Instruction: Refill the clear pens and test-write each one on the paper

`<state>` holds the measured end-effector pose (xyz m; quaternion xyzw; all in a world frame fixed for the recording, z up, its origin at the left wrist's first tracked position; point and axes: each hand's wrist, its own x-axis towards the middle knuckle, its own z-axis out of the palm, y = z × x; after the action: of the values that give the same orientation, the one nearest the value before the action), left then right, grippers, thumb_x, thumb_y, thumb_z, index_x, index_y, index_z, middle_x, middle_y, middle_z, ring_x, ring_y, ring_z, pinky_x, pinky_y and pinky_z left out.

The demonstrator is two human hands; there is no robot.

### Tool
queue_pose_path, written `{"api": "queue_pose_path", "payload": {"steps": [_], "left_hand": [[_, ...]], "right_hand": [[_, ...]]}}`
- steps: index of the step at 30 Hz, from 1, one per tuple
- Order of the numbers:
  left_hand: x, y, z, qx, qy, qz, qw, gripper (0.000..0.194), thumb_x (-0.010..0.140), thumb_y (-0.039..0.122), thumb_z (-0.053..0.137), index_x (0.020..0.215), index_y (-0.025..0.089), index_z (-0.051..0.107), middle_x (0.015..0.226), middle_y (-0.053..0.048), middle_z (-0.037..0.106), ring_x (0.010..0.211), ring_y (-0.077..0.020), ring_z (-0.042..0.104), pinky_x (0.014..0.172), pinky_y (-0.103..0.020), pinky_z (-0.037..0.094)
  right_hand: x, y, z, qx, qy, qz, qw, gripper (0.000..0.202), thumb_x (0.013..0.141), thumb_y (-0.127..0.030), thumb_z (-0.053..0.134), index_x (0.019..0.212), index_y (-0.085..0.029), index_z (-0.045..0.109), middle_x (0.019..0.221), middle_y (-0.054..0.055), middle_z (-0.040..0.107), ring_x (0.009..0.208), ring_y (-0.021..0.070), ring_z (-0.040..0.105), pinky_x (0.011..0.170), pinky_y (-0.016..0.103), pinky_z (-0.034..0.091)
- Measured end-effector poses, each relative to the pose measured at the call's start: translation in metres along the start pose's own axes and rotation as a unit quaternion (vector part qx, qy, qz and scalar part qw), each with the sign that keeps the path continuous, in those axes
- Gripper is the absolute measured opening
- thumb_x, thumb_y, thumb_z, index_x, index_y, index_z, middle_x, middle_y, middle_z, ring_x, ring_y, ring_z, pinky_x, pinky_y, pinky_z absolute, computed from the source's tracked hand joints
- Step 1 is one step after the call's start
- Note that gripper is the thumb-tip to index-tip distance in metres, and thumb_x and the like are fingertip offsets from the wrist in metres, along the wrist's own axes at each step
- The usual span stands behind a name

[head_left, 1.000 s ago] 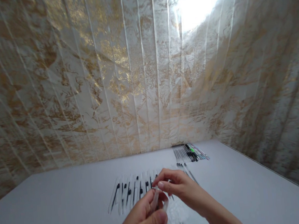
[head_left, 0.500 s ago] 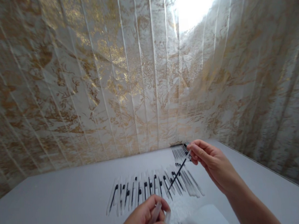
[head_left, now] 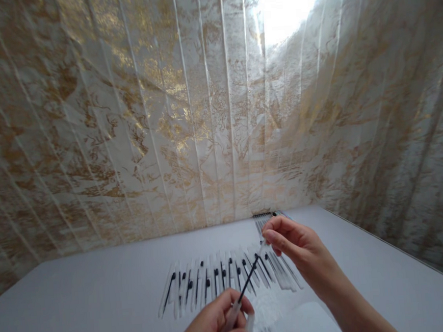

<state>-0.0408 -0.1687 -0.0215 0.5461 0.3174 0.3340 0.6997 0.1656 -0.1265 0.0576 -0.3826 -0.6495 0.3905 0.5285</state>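
Pen row (head_left: 216,272) beyond left hand (head_left: 223,325) | right hand (head_left: 295,239) partly hides far pens (head_left: 262,220)

Comprises two hands, left hand (head_left: 214,326) and right hand (head_left: 296,242), one black refill (head_left: 248,283), two whitish plastic pieces (head_left: 231,316) and one white table (head_left: 97,293). Adds roughly a dozen black caps (head_left: 207,282), plus two clusters of slim rods (head_left: 284,274), too fine to count.

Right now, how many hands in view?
2. Left hand: bottom centre, holding a translucent tube. Right hand: higher, to its right, pinching a thin dark rod by its pale end. No others show.
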Motion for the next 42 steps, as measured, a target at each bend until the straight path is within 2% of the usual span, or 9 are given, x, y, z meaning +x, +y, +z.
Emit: {"api": "queue_pose_path", "payload": {"steps": [4, 7, 13, 17, 27, 32, 36, 39, 42], "left_hand": [[0.005, 0.002, -0.001, -0.038, 0.007, 0.009, 0.999, 0.049, 0.071, 0.057, 0.071, 0.099, 0.021, 0.053, 0.068, 0.007, 0.038, 0.052, -0.0044, 0.03, 0.047, -0.02, 0.016], [0.007, 0.009, 0.0, -0.057, 0.098, 0.026, 0.993, 0.052, 0.071, 0.059, 0.07, 0.101, 0.022, 0.051, 0.066, 0.008, 0.04, 0.05, -0.004, 0.03, 0.046, -0.019, 0.015], [0.005, 0.016, 0.011, -0.115, 0.292, 0.074, 0.946, 0.052, 0.069, 0.058, 0.072, 0.104, 0.024, 0.053, 0.08, 0.004, 0.053, 0.065, -0.0081, 0.049, 0.06, -0.019, 0.038], [0.005, 0.009, 0.012, -0.144, 0.357, 0.092, 0.918, 0.059, 0.064, 0.058, 0.076, 0.107, 0.024, 0.053, 0.094, 0.0, 0.061, 0.081, -0.0145, 0.057, 0.069, -0.023, 0.045], [0.005, -0.009, 0.011, -0.191, 0.361, 0.087, 0.909, 0.073, 0.061, 0.063, 0.075, 0.116, 0.028, 0.043, 0.103, -0.001, 0.062, 0.09, -0.0182, 0.063, 0.077, -0.026, 0.047], [0.005, -0.003, 0.019, -0.197, 0.347, 0.087, 0.913, 0.069, 0.064, 0.066, 0.071, 0.114, 0.029, 0.041, 0.087, 0.002, 0.062, 0.073, -0.0149, 0.06, 0.064, -0.025, 0.041], [0.0, 0.006, 0.018, -0.038, 0.306, 0.09, 0.947, 0.059, 0.073, 0.07, 0.058, 0.111, 0.027, 0.045, 0.068, 0.004, 0.056, 0.058, -0.0125, 0.049, 0.059, -0.024, 0.037], [-0.005, 0.011, 0.02, 0.095, 0.285, 0.098, 0.949, 0.049, 0.077, 0.064, 0.058, 0.107, 0.025, 0.052, 0.075, -0.001, 0.06, 0.072, -0.0182, 0.055, 0.069, -0.026, 0.041], [-0.008, 0.012, 0.025, 0.116, 0.292, 0.118, 0.942, 0.043, 0.077, 0.056, 0.063, 0.104, 0.025, 0.055, 0.096, -0.007, 0.064, 0.094, -0.0255, 0.059, 0.083, -0.028, 0.042]], "right_hand": [[-0.01, -0.001, 0.018, -0.075, -0.105, -0.022, 0.991, 0.014, 0.087, -0.032, 0.06, 0.084, -0.019, 0.064, 0.076, -0.001, 0.06, 0.069, 0.0135, 0.052, 0.066, 0.025, 0.042], [-0.018, -0.005, 0.031, -0.145, -0.146, -0.057, 0.977, 0.019, 0.086, -0.018, 0.06, 0.104, -0.021, 0.061, 0.096, 0.002, 0.063, 0.08, 0.0152, 0.055, 0.076, 0.028, 0.044], [-0.028, 0.001, 0.056, -0.267, -0.167, -0.17, 0.934, 0.025, 0.069, -0.007, 0.066, 0.089, -0.018, 0.055, 0.096, 0.006, 0.058, 0.092, 0.0227, 0.051, 0.085, 0.039, 0.044], [-0.033, 0.022, 0.078, -0.337, -0.098, -0.211, 0.912, 0.023, 0.066, -0.008, 0.063, 0.085, -0.019, 0.056, 0.089, 0.007, 0.058, 0.082, 0.0243, 0.05, 0.076, 0.04, 0.045], [-0.038, 0.039, 0.09, -0.329, -0.056, -0.226, 0.915, 0.028, 0.067, -0.002, 0.057, 0.086, -0.022, 0.058, 0.083, 0.003, 0.057, 0.075, 0.0212, 0.052, 0.07, 0.036, 0.044], [-0.033, 0.031, 0.082, -0.294, -0.042, -0.22, 0.929, 0.023, 0.069, -0.001, 0.056, 0.079, -0.022, 0.059, 0.087, 0.004, 0.056, 0.077, 0.0203, 0.052, 0.072, 0.035, 0.044], [-0.028, 0.011, 0.062, -0.246, -0.079, -0.192, 0.947, 0.017, 0.074, -0.005, 0.055, 0.08, -0.021, 0.056, 0.083, 0.002, 0.055, 0.076, 0.0178, 0.053, 0.068, 0.029, 0.043], [-0.023, -0.001, 0.047, -0.23, -0.092, -0.16, 0.956, 0.014, 0.077, -0.007, 0.055, 0.078, -0.021, 0.054, 0.078, 0.0, 0.053, 0.073, 0.0154, 0.052, 0.065, 0.025, 0.041], [-0.02, -0.005, 0.04, -0.235, -0.112, -0.128, 0.957, 0.014, 0.079, -0.008, 0.057, 0.074, -0.021, 0.053, 0.075, -0.001, 0.052, 0.071, 0.0143, 0.051, 0.064, 0.025, 0.039]]}}
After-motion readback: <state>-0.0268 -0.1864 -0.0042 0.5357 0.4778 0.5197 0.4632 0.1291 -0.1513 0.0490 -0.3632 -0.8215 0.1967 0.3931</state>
